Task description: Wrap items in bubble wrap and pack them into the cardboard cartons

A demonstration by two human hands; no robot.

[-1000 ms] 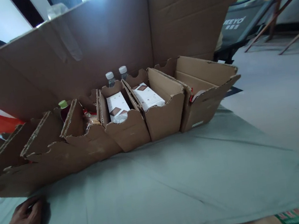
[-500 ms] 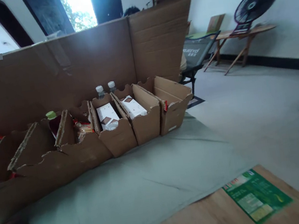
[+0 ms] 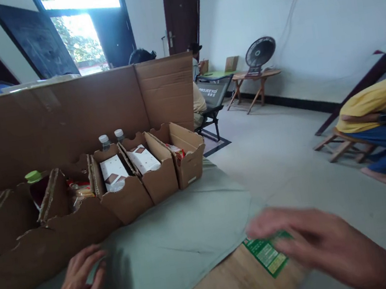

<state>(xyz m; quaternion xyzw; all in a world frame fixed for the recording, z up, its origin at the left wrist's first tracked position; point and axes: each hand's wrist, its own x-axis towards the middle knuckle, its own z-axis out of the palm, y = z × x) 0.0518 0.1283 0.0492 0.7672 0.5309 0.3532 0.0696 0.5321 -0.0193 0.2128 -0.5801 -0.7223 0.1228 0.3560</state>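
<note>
My left hand (image 3: 78, 287) hovers just above the pale green cloth (image 3: 181, 242), fingers loosely spread and holding nothing. At the lower right, my right hand (image 3: 299, 235) is smeared by motion, with a gap between thumb and fingers and nothing visible in it. It partly hides a green label (image 3: 268, 258) on the brown surface. A row of open cardboard bins (image 3: 125, 197) stands on the cloth beyond my hands. Two hold white boxes (image 3: 144, 158); the rightmost has a red packet (image 3: 179, 152). A green-capped bottle (image 3: 35, 183) and several food packets (image 3: 79, 191) sit further left.
Behind the bins rises a tall cardboard panel (image 3: 97, 100), with two white-capped bottles (image 3: 104, 140) before it. A person in a yellow shirt (image 3: 370, 105) sits on a stool at right. A folding chair (image 3: 213, 96) and a fan (image 3: 261, 52) on a wooden table are farther back.
The view has swung right and tilted up. My left hand has come further into view with its fingers spread, and my right hand has appeared. The red packet in the rightmost bin now shows more.
</note>
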